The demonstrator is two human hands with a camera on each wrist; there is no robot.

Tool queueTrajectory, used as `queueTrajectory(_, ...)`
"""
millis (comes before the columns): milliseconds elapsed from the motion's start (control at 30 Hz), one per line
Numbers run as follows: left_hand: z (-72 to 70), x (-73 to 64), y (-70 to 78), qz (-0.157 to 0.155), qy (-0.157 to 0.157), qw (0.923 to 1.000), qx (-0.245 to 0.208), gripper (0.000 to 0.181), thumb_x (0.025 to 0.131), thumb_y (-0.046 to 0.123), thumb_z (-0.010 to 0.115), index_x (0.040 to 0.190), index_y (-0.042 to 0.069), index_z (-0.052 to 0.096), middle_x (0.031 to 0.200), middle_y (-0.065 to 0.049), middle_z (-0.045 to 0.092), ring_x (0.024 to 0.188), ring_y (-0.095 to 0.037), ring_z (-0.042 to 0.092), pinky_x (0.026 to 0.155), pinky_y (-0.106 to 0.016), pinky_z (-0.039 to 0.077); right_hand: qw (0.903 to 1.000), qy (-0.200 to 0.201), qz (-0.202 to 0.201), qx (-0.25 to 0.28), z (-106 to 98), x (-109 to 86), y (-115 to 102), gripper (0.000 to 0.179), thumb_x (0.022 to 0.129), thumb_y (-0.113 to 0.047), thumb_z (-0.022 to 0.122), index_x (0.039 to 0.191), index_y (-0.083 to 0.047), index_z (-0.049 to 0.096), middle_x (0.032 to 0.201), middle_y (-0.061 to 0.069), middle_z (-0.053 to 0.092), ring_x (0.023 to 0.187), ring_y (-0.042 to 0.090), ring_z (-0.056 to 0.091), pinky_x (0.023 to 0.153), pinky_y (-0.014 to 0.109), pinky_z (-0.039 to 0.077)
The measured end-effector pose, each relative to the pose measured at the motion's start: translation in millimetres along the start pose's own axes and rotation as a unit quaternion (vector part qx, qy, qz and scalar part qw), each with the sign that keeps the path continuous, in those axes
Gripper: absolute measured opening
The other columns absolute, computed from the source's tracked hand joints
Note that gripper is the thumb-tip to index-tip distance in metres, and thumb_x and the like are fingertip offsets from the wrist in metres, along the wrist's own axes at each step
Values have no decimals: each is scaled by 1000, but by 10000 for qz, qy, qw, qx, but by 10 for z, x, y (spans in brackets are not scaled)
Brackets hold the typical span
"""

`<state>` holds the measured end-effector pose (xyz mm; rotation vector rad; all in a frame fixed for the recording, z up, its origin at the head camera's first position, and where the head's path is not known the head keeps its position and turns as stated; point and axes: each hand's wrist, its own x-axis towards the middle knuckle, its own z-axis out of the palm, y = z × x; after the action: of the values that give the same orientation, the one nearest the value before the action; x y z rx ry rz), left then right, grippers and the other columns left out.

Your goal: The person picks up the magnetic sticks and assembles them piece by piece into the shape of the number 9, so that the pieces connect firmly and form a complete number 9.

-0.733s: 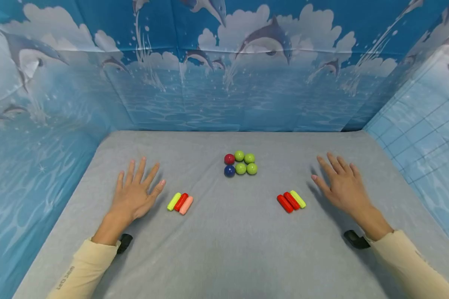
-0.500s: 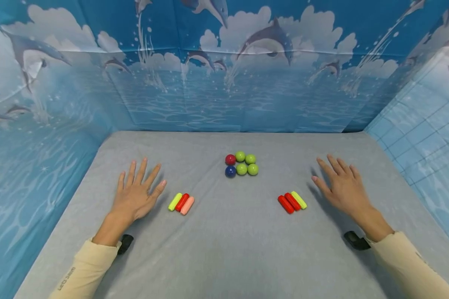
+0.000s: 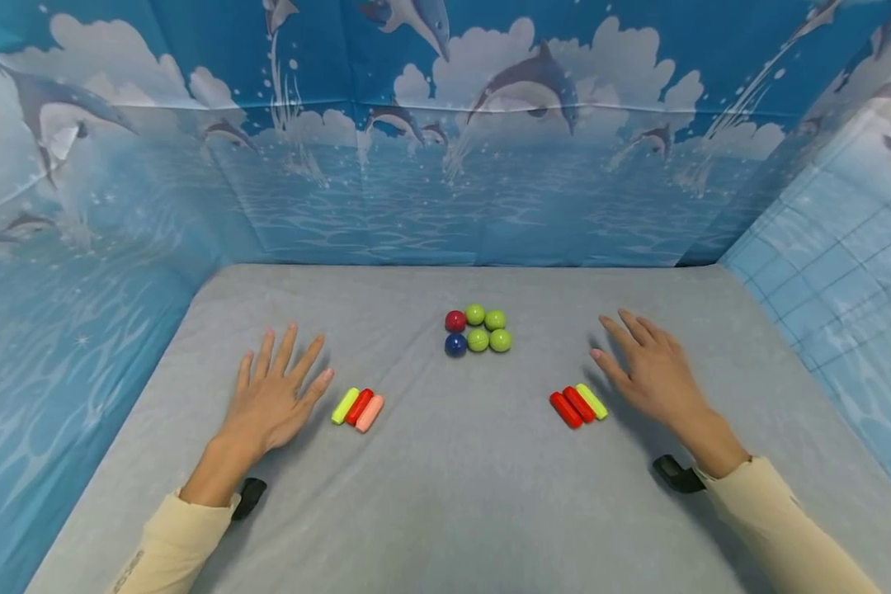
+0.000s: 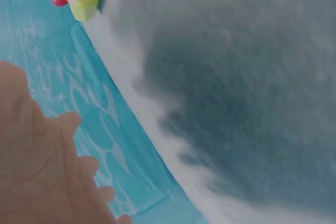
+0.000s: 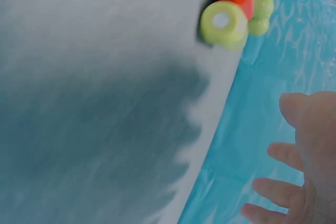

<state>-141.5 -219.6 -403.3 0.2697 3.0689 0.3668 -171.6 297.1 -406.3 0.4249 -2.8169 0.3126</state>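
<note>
My left hand [image 3: 273,402] hovers over the left of the table with its fingers spread, holding nothing. Just right of it lie a yellow stick [image 3: 345,406], a red stick [image 3: 360,407] and a pink stick [image 3: 370,413], side by side. On the other side, my right hand [image 3: 654,373] is held above the cloth with fingers extended and nothing in it. Left of its thumb lie two red sticks [image 3: 566,410] and a yellow stick [image 3: 591,401]. In the right wrist view, the yellow stick [image 5: 224,24] shows a pale round end.
At the back centre sit a red ball [image 3: 455,321], a blue ball [image 3: 455,345] and several green balls [image 3: 478,340], grouped closely. A grey cloth [image 3: 460,487] covers the table. Blue dolphin-print curtains [image 3: 416,190] stand along the back and sides.
My right hand has shifted left, closer to the right group of sticks. My left hand has barely moved. The sticks and balls keep their places.
</note>
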Motion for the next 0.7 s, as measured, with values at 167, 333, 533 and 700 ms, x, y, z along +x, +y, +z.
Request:
queueTrajectory(167, 2, -37, 43, 165, -159, 9990, -375, 69, 105, 59, 27, 162, 22, 15, 169, -15, -3, 153, -45, -8, 116, -69, 0, 9999, -86, -64, 41, -15, 80, -140, 58, 101, -35, 60, 148, -3, 46, 152, 30, 39, 134, 55, 38, 105, 71, 29)
queueTrajectory(333, 8, -71, 63, 370, -387, 9935, -1000, 65, 107, 53, 30, 162, 21, 17, 168, -18, 0, 152, -48, -4, 113, -72, 4, 9997, -177, -164, 44, 14, 158, -246, 58, 101, -35, 58, 149, -4, 45, 153, 29, 39, 134, 53, 40, 106, 69, 31)
queueTrajectory(533, 31, -72, 61, 633, -678, 9769, -1927, 60, 108, 46, 35, 161, 20, 22, 167, -20, 6, 153, -47, 1, 112, -74, 6, 9993, -296, -206, 64, 76, 230, -351, 58, 102, -35, 58, 150, -6, 44, 153, 29, 39, 133, 52, 41, 108, 68, 31)
queueTrajectory(700, 42, -44, 48, 805, -1087, 9528, -2717, 58, 109, 43, 34, 161, 19, 20, 168, -18, 5, 154, -41, 1, 115, -71, 8, 9989, -410, -202, 123, 113, 274, -433, 59, 102, -38, 56, 151, -8, 43, 154, 28, 38, 134, 52, 41, 109, 67, 31)
